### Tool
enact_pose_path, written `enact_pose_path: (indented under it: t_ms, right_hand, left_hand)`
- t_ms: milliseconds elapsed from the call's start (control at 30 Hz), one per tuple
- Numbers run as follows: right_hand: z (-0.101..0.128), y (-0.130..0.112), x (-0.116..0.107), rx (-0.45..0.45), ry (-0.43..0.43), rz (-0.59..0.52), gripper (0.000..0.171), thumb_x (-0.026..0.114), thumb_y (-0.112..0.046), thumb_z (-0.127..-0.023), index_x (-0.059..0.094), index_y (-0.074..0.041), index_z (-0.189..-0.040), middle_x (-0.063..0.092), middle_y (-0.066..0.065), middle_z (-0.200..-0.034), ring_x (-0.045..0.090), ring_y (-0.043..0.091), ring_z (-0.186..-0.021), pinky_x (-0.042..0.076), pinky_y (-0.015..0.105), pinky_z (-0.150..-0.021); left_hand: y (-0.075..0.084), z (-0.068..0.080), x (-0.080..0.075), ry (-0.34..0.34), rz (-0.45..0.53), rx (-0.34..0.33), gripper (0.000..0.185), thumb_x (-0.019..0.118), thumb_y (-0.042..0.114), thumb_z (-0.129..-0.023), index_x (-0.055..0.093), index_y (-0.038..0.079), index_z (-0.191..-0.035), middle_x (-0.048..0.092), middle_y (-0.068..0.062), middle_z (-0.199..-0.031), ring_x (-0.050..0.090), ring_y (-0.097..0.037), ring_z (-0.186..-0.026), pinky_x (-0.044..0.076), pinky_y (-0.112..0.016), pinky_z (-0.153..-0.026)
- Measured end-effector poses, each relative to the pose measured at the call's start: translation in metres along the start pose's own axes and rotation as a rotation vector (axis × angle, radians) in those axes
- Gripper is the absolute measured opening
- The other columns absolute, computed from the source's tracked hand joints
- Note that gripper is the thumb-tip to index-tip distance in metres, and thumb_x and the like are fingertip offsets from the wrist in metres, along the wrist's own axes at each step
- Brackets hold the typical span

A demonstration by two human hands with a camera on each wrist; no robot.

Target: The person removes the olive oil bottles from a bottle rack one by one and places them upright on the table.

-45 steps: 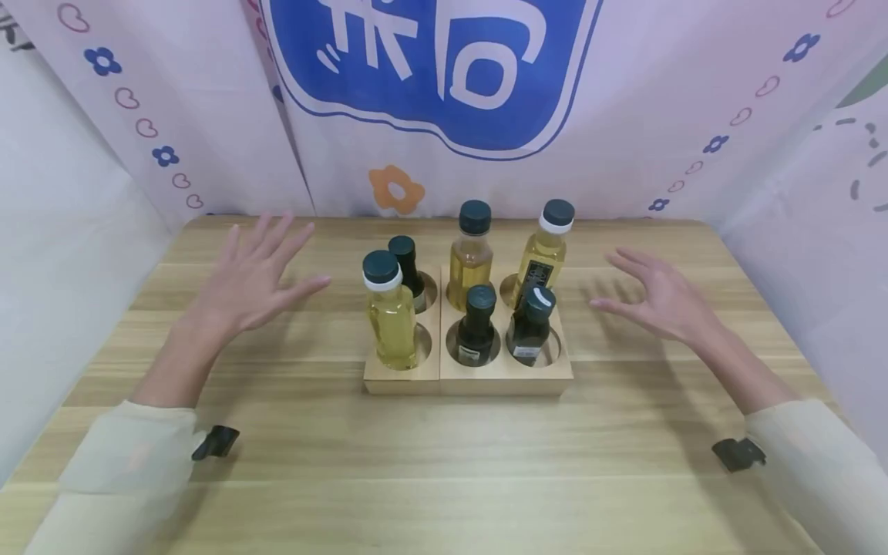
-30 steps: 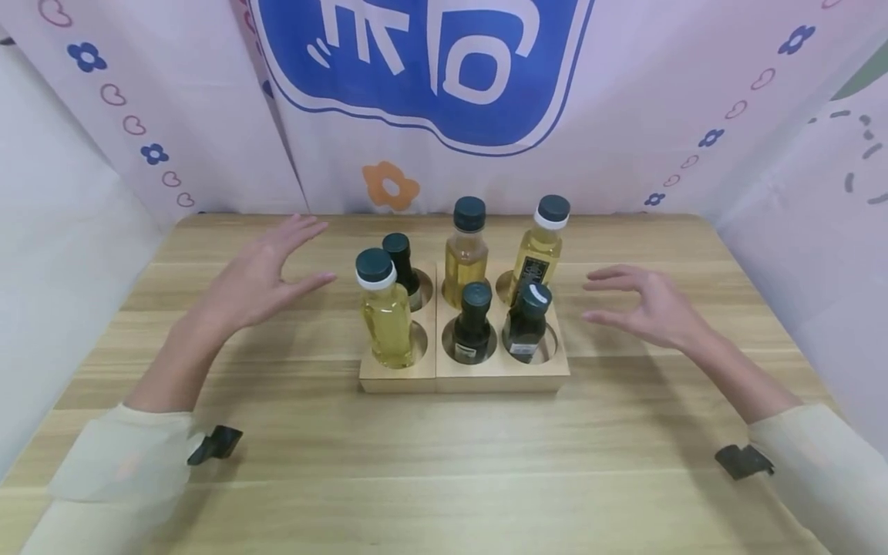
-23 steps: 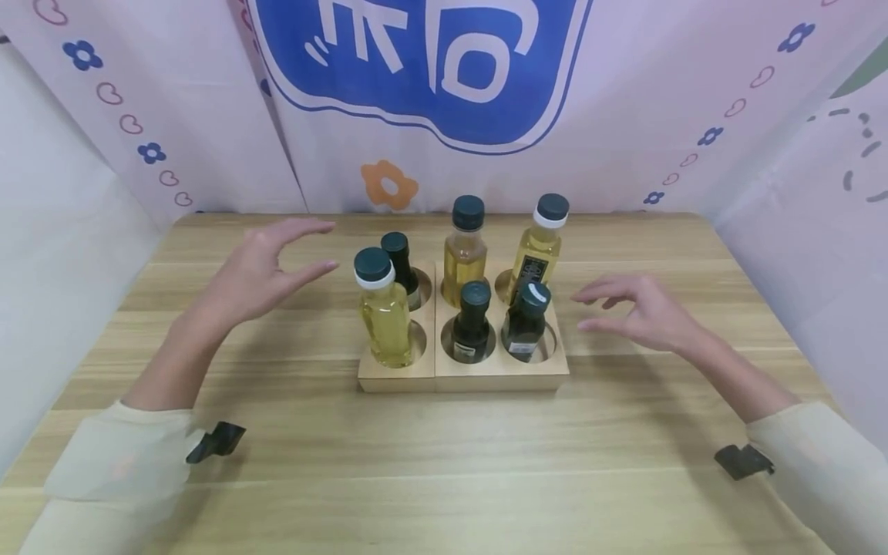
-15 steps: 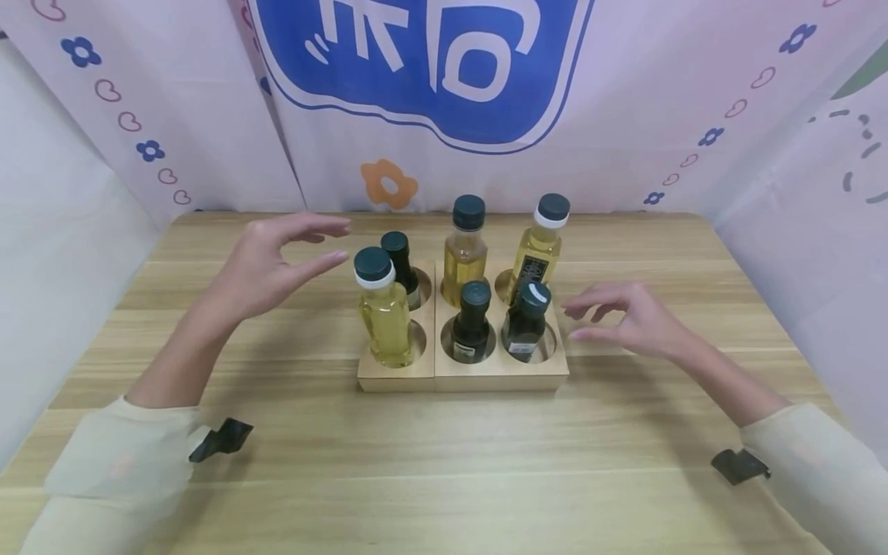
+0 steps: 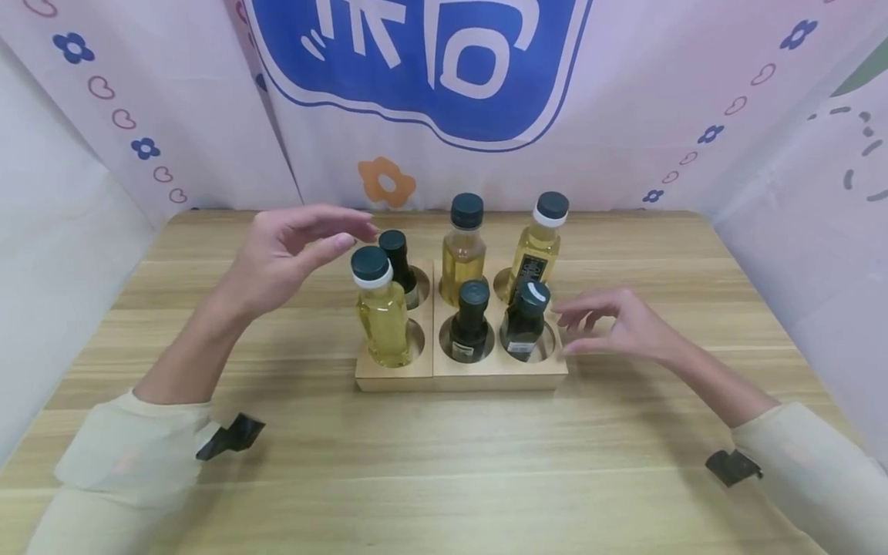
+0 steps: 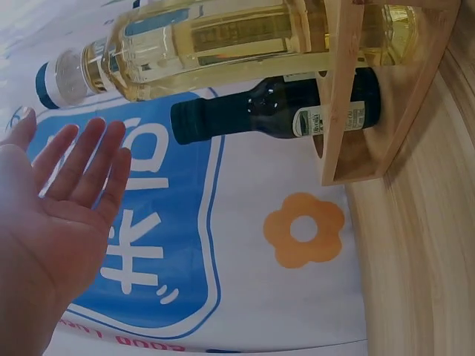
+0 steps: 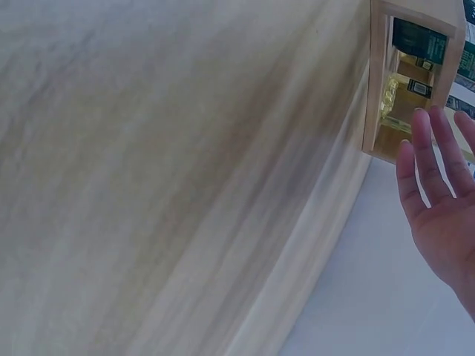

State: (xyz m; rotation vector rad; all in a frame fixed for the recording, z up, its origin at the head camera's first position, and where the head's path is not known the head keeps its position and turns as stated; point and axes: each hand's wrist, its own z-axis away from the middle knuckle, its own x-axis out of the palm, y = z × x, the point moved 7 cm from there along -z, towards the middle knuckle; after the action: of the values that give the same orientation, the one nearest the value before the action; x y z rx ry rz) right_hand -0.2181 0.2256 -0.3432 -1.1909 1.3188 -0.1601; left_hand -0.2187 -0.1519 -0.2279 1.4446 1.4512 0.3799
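Left hand (image 5: 277,258), fingers apart, nears the yellow bottle (image 5: 380,316); right hand (image 5: 617,327), fingers loose, nears the rack (image 5: 486,374). Likely slick: grip mid-body.

A staged recording booth, not a lived-in room: printed pink cloth backdrops (image 5: 624,116) with a blue logo fill the frame's upper half, enclosing a wooden table (image 5: 444,462) on three sides.
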Motion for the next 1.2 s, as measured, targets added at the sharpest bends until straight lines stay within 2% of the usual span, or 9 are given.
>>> enact_pose_path:
  t_ms: [167, 333, 533, 667, 833, 1200]
  right_hand:
    - [0.002, 0.003, 0.005, 0.022, -0.004, 0.001, 0.056, 0.097, -0.013, -0.070, 0.075, -0.005, -0.121, 0.078, 0.002, -0.099, 0.073, 0.023, -0.083, 0.064, 0.035, -0.073]
    - [0.003, 0.007, 0.011, 0.065, -0.025, -0.002, 0.062, 0.098, -0.017, -0.069, 0.074, -0.006, -0.125, 0.077, -0.001, -0.099, 0.072, 0.022, -0.086, 0.064, 0.034, -0.077]
    - [0.002, 0.006, 0.013, 0.054, -0.008, 0.005, 0.059, 0.098, -0.016, -0.069, 0.074, -0.005, -0.122, 0.077, -0.001, -0.097, 0.072, 0.024, -0.085, 0.064, 0.033, -0.076]
    - [0.001, 0.004, 0.014, 0.002, -0.007, 0.001, 0.056, 0.098, -0.012, -0.068, 0.076, -0.002, -0.119, 0.076, -0.002, -0.093, 0.071, 0.024, -0.079, 0.064, 0.034, -0.071]
    - [0.001, 0.004, 0.015, -0.037, -0.002, -0.040, 0.055, 0.097, -0.006, -0.067, 0.076, 0.002, -0.117, 0.076, -0.001, -0.087, 0.070, 0.022, -0.073, 0.063, 0.032, -0.066]
    - [0.003, 0.011, 0.018, 0.027, 0.012, -0.127, 0.053, 0.094, -0.001, -0.070, 0.074, 0.003, -0.118, 0.075, 0.003, -0.082, 0.069, 0.018, -0.071, 0.063, 0.027, -0.067]
  left_hand:
    - [0.005, 0.000, 0.005, -0.032, 0.019, 0.077, 0.031, 0.061, -0.013, -0.095, 0.071, -0.006, -0.123, 0.077, -0.004, -0.115, 0.070, -0.016, -0.109, 0.057, -0.023, -0.096]
    - [0.008, 0.001, 0.008, -0.060, 0.015, 0.129, 0.039, 0.069, -0.019, -0.085, 0.071, -0.006, -0.122, 0.077, -0.006, -0.115, 0.070, -0.018, -0.104, 0.057, -0.025, -0.096]
    - [0.005, 0.002, 0.008, -0.076, -0.011, 0.094, 0.043, 0.076, -0.017, -0.080, 0.070, -0.008, -0.122, 0.077, 0.000, -0.114, 0.070, -0.016, -0.102, 0.056, -0.024, -0.097]
    - [0.002, 0.004, 0.007, -0.079, -0.017, 0.064, 0.044, 0.077, -0.016, -0.080, 0.072, -0.005, -0.122, 0.076, 0.005, -0.113, 0.070, -0.015, -0.100, 0.057, -0.022, -0.096]
    - [0.000, 0.004, 0.009, -0.097, -0.014, 0.061, 0.046, 0.079, -0.015, -0.077, 0.072, -0.005, -0.121, 0.076, 0.005, -0.109, 0.070, -0.015, -0.096, 0.057, -0.022, -0.095]
    - [-0.003, 0.000, 0.012, -0.115, 0.057, 0.072, 0.041, 0.081, -0.018, -0.076, 0.072, -0.010, -0.115, 0.078, -0.002, -0.104, 0.073, -0.014, -0.097, 0.059, -0.023, -0.094]
